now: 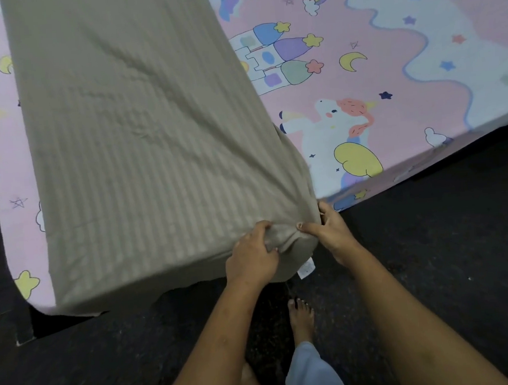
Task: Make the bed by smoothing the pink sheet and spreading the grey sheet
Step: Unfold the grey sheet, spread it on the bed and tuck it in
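The grey striped sheet (pixel 130 134) lies as a long folded strip across the left part of the bed, and its near end hangs over the bed's edge. Under it is the pink sheet (pixel 394 73), printed with unicorns, castles, moons and stars, spread flat over the mattress. My left hand (pixel 252 256) grips a bunched fold at the grey sheet's near right corner. My right hand (pixel 328 232) pinches the same corner just to the right, thumb on top. A small white label (pixel 305 269) hangs from that corner.
Dark floor (pixel 427 226) runs along the bed's near side and on the right. My bare foot (pixel 301 319) and a light blue trouser leg (pixel 312 370) are just below the hands. The bed's near left corner (pixel 30 292) is rounded.
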`<control>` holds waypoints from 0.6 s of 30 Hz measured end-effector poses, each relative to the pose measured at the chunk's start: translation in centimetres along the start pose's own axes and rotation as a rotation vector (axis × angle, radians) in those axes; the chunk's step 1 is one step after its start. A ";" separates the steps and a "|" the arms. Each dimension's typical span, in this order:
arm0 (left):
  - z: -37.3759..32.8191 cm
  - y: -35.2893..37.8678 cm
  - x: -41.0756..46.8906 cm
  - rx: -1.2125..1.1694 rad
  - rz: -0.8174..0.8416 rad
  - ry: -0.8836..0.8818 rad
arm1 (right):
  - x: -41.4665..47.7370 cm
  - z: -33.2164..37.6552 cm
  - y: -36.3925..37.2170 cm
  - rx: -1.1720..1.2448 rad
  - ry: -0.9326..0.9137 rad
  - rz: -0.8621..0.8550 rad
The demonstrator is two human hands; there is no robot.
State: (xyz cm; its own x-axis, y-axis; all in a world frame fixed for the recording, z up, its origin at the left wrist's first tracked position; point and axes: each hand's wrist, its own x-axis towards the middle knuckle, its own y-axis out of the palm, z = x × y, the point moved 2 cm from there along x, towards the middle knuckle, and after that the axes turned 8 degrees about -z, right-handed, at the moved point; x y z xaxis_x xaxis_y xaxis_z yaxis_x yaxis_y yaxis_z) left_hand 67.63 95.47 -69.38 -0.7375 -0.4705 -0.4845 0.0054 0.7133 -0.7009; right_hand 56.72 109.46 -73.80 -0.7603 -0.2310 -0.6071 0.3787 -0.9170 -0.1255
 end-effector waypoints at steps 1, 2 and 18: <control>0.2 -0.3 -0.2 -0.018 -0.040 -0.013 | 0.2 -0.3 0.0 0.006 0.020 0.011; 0.7 -0.7 -0.3 -0.045 -0.096 -0.035 | 0.3 -0.5 0.0 -0.023 0.042 0.016; 20.4 -14.5 -3.6 -0.175 -0.761 -0.756 | -5.9 2.7 15.2 -0.797 -0.713 -0.456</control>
State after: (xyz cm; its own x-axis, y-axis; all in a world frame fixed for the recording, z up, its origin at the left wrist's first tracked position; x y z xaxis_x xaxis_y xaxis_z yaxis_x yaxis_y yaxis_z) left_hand 83.97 76.17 -68.15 0.0998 -0.9759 -0.1939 -0.4179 0.1358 -0.8983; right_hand 65.53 95.96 -69.99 -0.9403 -0.2955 0.1690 0.0253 -0.5559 -0.8309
